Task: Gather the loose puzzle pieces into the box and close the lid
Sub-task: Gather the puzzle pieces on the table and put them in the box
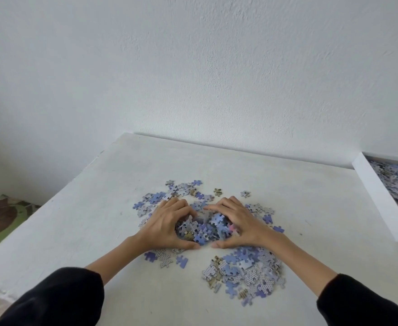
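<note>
Many puzzle pieces (202, 229), heaped between cupped hands (165, 222)

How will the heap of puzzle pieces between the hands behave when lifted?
The heap of puzzle pieces is many separate bits, so some will likely spill. They look thin and flat, probably light, sliding easily on the table.

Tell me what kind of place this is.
Most likely a room in a home, not a workshop: a plain white table set against a bare white wall, a patterned mat down past its left edge, and loose puzzle pieces with an open box at right.
</note>
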`<state>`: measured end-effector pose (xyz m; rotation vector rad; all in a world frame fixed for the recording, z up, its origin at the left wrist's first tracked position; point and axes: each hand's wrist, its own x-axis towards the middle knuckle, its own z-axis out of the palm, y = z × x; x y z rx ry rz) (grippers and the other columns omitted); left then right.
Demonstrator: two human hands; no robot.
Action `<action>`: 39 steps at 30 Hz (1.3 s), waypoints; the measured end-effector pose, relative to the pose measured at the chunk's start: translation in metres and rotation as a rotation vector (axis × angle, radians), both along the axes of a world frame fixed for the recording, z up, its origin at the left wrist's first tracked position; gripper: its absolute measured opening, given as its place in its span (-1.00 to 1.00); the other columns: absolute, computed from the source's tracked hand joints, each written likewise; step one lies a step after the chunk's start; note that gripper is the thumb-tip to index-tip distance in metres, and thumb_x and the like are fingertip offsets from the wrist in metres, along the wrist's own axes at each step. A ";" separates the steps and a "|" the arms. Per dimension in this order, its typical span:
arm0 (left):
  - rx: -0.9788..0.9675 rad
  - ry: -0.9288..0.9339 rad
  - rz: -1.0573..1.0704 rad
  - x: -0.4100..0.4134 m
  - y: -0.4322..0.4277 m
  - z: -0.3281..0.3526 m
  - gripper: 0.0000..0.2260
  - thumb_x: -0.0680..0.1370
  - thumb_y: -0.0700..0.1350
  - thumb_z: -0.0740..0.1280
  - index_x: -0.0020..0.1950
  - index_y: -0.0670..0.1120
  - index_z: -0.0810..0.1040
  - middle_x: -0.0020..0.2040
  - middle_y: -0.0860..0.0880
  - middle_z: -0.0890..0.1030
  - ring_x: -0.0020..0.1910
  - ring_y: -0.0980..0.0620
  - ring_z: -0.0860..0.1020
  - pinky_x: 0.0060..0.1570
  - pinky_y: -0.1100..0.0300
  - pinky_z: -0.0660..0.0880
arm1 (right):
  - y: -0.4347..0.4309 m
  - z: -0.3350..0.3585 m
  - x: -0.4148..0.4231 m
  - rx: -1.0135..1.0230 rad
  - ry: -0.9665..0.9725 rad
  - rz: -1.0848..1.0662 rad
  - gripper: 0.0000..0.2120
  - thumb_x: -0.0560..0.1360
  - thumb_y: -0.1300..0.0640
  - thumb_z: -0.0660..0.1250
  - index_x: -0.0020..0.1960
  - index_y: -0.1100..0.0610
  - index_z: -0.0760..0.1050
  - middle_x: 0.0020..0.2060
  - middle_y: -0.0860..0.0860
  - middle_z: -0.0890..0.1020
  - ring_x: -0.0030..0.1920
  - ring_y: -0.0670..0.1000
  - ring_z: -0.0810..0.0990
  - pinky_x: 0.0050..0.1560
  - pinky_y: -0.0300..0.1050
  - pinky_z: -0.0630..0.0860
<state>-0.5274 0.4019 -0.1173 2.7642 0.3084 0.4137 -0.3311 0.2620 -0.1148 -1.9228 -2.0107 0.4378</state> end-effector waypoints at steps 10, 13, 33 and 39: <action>-0.051 -0.076 -0.015 0.002 -0.006 0.008 -0.68 0.38 0.14 0.29 -0.06 -0.08 0.51 -0.25 0.10 0.51 -0.37 0.10 0.42 -0.38 0.32 0.32 | 0.011 -0.006 -0.009 0.106 0.116 -0.134 -0.57 0.26 0.08 0.49 0.09 0.09 0.49 -0.08 -0.09 0.45 -0.10 -0.06 0.46 -0.10 -0.33 0.37; -0.161 -0.128 0.002 -0.001 -0.006 0.007 -0.74 0.40 0.12 0.34 -0.05 -0.03 0.49 -0.27 0.18 0.51 -0.41 0.12 0.47 -0.42 0.24 0.41 | 0.011 -0.003 -0.009 0.120 0.193 -0.178 -0.58 0.23 0.06 0.51 0.05 0.08 0.52 -0.11 -0.15 0.48 -0.09 -0.13 0.48 -0.05 -0.51 0.28; -0.419 -0.298 -0.096 0.002 0.008 0.011 -0.86 0.42 -0.24 0.44 -0.12 -0.01 0.61 -0.21 0.13 0.62 -0.24 0.18 0.59 -0.24 0.36 0.51 | 0.000 0.039 -0.025 0.374 0.441 -0.282 -0.79 0.41 0.28 0.40 0.02 0.11 0.60 -0.05 -0.01 0.63 0.02 -0.10 0.58 0.17 -0.22 0.45; -0.432 -0.289 -0.162 0.013 0.016 0.025 -0.91 0.44 -0.20 0.42 -0.11 -0.03 0.62 -0.20 0.09 0.64 -0.24 0.13 0.60 -0.22 0.25 0.56 | -0.013 0.044 -0.024 0.436 0.457 -0.340 -0.78 0.42 0.30 0.39 -0.01 0.04 0.58 -0.14 -0.17 0.59 -0.11 -0.22 0.57 -0.01 -0.37 0.42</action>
